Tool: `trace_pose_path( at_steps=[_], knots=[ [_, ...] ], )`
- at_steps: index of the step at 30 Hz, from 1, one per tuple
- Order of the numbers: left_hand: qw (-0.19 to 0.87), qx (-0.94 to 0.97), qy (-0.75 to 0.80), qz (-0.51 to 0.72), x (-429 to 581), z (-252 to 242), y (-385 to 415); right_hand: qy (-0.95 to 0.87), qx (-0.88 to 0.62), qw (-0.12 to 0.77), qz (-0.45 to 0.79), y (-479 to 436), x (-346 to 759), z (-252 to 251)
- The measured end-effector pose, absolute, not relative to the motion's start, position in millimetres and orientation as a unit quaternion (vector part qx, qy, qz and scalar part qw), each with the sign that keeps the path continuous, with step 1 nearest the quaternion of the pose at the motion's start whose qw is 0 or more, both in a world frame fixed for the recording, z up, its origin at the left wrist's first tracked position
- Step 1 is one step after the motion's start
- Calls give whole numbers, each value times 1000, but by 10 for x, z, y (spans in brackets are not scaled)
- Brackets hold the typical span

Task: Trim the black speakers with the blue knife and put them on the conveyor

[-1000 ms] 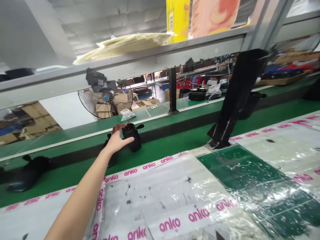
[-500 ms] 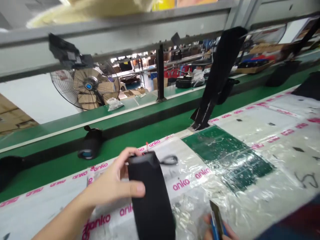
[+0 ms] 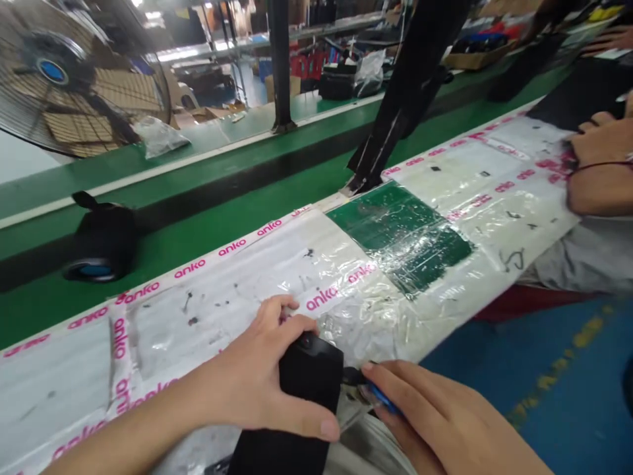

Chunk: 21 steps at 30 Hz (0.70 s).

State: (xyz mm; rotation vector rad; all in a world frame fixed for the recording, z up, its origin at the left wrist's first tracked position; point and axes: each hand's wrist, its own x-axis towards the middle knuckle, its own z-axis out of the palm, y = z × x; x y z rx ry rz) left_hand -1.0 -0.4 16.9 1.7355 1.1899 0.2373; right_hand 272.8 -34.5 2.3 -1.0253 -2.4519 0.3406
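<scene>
My left hand [image 3: 262, 376] is wrapped round a black portable speaker [image 3: 309, 389], its thumb across the front and its fingers at the upper end. The speaker is tilted near the bench's front edge, its lower end out of view. My right hand [image 3: 425, 409] is closed on a blue utility knife [image 3: 383, 398], mostly hidden by the fingers. These fingertips are close beside the speaker's right side, at a small black piece [image 3: 352, 376]. Whether the blade touches the speaker, I cannot tell.
A film-covered bench top [image 3: 237, 297] with "anko" tape lies before me. Beyond it, another black speaker [image 3: 106, 237] lies on a green conveyor [image 3: 237, 204]. A black post [image 3: 390, 112] rises at the bench edge. A co-worker's hands [image 3: 601, 152] are at the right.
The speaker has come down and nearer to me in my left hand. My right hand has brought the knife up beside it. The view has shifted down and right.
</scene>
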Motion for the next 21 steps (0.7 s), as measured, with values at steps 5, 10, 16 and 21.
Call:
trace_pose_path(
  at_steps=[5,10,16,21],
  knots=[
    [582,671,393,238,16,-96,-47,-926,-351,123,59,-214,2643,100],
    [644,622,358,263,31,-181,-49,-931,-346,87,71,-236,2614,129],
    [671,600,341,270,20,-160,-6,-936,-342,77,38,-265,2670,142],
    [675,595,348,263,19,-173,-16,-936,-345,48,38,-247,2613,194]
  ],
)
